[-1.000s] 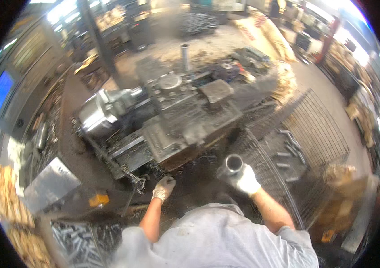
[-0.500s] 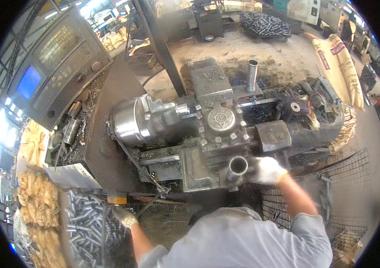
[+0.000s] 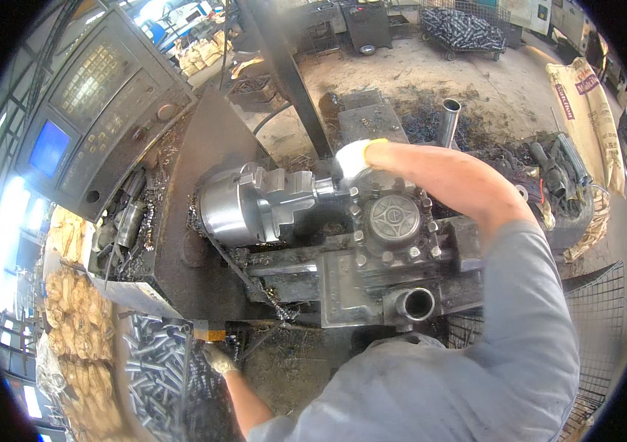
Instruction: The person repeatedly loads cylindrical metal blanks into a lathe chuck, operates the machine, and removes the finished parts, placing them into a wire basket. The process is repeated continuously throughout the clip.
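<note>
My right hand (image 3: 355, 158), in a white glove, reaches across the lathe to the far side of the tool post (image 3: 392, 219). It is beside the outer end of a shiny metal tube (image 3: 324, 188) clamped in the jaws of the chuck (image 3: 229, 210); its fingertips are hidden, so its grip does not show. At the lower left my gloved left hand (image 3: 219, 361) hangs by the machine's front edge, beside a small yellow-orange block (image 3: 209, 335) and above a bin of cut tubes (image 3: 157, 368). Its fingers are too small to read.
Upright metal pipes stand at the back (image 3: 448, 124) and front (image 3: 415, 303) of the carriage. To the left is a control panel (image 3: 92, 96) with a blue screen. Metal chips lie about the machine. Tied sacks (image 3: 70, 309), a wire basket (image 3: 597, 324) and a loaded cart (image 3: 464, 33) surround it.
My right hand has left the near side of the carriage by the front pipe and swung forward and left over the tool post. The chuck jaws look sharper now. My left hand stays low.
</note>
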